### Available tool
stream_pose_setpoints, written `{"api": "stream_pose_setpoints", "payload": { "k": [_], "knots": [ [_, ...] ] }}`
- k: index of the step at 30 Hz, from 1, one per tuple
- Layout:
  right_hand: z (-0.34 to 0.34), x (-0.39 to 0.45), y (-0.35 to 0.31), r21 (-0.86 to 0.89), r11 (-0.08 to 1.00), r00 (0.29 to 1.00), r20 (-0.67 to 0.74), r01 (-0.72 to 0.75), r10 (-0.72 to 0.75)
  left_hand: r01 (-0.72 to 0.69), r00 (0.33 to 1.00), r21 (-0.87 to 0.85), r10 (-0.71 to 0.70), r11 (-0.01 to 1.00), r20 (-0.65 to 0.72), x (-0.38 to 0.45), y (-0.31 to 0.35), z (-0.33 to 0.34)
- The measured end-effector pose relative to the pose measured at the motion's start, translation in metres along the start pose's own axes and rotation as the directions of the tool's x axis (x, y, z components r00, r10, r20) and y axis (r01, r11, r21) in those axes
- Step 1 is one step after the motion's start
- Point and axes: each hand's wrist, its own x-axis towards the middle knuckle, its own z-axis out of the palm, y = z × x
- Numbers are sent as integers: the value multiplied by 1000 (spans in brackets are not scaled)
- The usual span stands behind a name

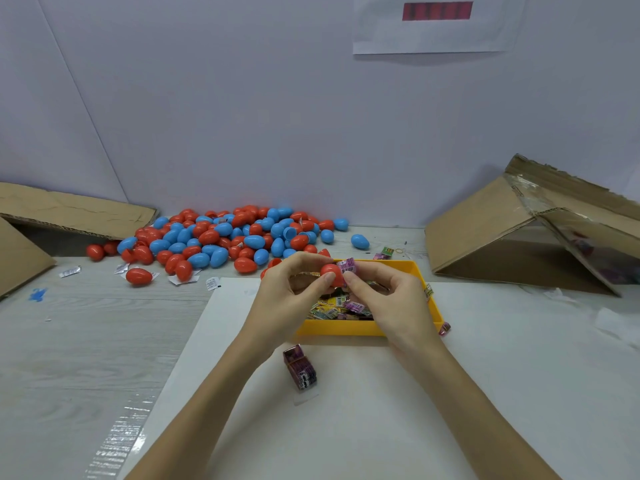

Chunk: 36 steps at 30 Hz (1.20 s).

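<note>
**Red shell and pink packet meet above the yellow tray**

Closest to the person, a white sheet (346, 427) covers the table, and a small purple packet (300, 370) stands on it at 6 o'clock from the hands. Above that, the left hand (294, 289) pinches a red egg shell (331, 274) between thumb and fingertips. The shell is glossy, smooth plastic, rounded on the side I can see. The right hand (388, 299) pinches a pink packet (347, 265) with a printed barcode, which touches the shell at its 1 o'clock edge. Both are held over the yellow tray (346, 329), which is full of little printed packets. Farther back, at 10 o'clock, is a heap of red and blue eggs (221, 237). A tipped cardboard box (485, 230) sits at 2 o'clock, and flattened cardboard (69, 209) at 9 o'clock. On the wall at 12 o'clock hangs a white paper (433, 36).
</note>
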Motion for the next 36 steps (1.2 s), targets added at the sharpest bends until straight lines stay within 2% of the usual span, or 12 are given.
{"api": "stream_pose_setpoints", "payload": {
  "k": [6, 12, 14, 17, 20, 27, 36],
  "knots": [
    [2, -3, -4, -56, 998, 1000, 17, 21, -20, -21, 1000, 8, 21, 1000, 10, 0, -3, -1],
    [1, -3, -4, 0, 1000, 999, 51, 17, -17, -92, 994, -9, 92, 996, -60, -2, -1, 3],
    [2, -2, -4, 96, 995, 997, 71, -38, 31, -127, 989, 3, 127, 992, -80, -3, -2, 6],
    [1, -1, -8, 426, 872, 968, 172, -242, 184, -152, 986, 60, 155, 987, -55, -5, -3, 8],
    [-3, 1, -13, 544, 742, 919, 276, -391, 281, -197, 979, 123, 201, 973, -20, -6, -3, 9],
    [-5, -2, -22, 591, 588, 833, 409, -552, 371, -225, 974, 113, 228, 968, -11, -5, -2, 7],
    [-5, -2, -22, 579, 530, 785, 455, -619, 420, -248, 968, 93, 250, 964, -10, -4, -3, 7]
  ]
}}
